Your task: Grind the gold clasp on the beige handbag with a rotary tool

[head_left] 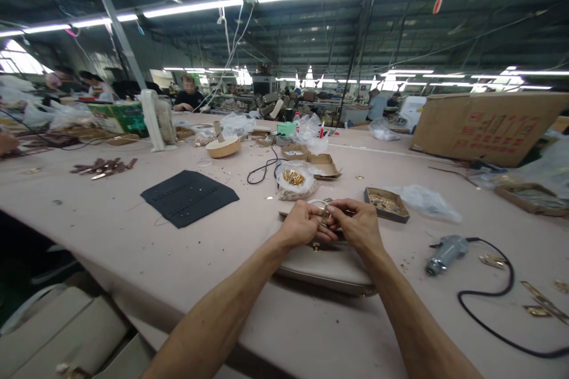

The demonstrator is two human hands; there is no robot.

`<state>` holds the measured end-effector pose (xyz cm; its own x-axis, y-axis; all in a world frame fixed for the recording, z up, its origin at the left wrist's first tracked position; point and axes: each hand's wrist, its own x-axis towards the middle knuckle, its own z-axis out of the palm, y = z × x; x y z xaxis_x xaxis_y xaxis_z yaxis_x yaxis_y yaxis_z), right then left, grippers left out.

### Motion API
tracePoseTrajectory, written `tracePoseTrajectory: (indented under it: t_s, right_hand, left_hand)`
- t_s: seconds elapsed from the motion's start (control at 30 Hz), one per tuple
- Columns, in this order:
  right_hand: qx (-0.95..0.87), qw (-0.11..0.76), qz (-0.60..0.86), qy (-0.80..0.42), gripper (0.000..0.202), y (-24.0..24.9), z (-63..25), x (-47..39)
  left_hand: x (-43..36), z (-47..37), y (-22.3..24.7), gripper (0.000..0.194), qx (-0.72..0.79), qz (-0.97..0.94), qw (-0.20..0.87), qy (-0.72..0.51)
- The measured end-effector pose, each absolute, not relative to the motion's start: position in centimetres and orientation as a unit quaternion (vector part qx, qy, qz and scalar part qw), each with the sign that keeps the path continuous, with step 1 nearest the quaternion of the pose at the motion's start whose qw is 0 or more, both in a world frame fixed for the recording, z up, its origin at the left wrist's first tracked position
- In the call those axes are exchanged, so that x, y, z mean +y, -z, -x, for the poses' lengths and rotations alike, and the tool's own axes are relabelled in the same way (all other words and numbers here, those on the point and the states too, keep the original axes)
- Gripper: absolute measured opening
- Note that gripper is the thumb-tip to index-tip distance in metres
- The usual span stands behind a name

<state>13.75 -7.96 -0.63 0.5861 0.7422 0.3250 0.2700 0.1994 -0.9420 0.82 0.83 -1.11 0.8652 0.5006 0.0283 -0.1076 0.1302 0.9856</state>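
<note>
Both the left hand (303,223) and right hand (358,222) have fingers pinched on a small metal ring (326,213) above the beige handbag (326,263), the fitting apparently unfinished.

A black mat (189,196) lies left of centre on the tabletop (133,249). A corded power tool (444,253) sits toward the right edge. A big cardboard box (489,127) stands at the far right, a white fan (156,120) at the far left.
</note>
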Motion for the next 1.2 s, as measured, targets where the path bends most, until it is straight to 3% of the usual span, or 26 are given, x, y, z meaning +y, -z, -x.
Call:
tracePoseTrajectory:
  t_s: [0.5, 1.2]
  right_hand:
    - [-0.430, 0.648, 0.600, -0.186, 0.033, 0.84, -14.17, -8.21]
    - [-0.433, 0.643, 0.606, -0.181, 0.034, 0.58, -14.10, -8.46]
  left_hand:
    - [0.95, -0.53, 1.13, 0.029, 0.145, -0.614, 0.747, -0.209]
    - [0.94, -0.32, 0.72, 0.031, 0.130, -0.593, 0.768, -0.202]
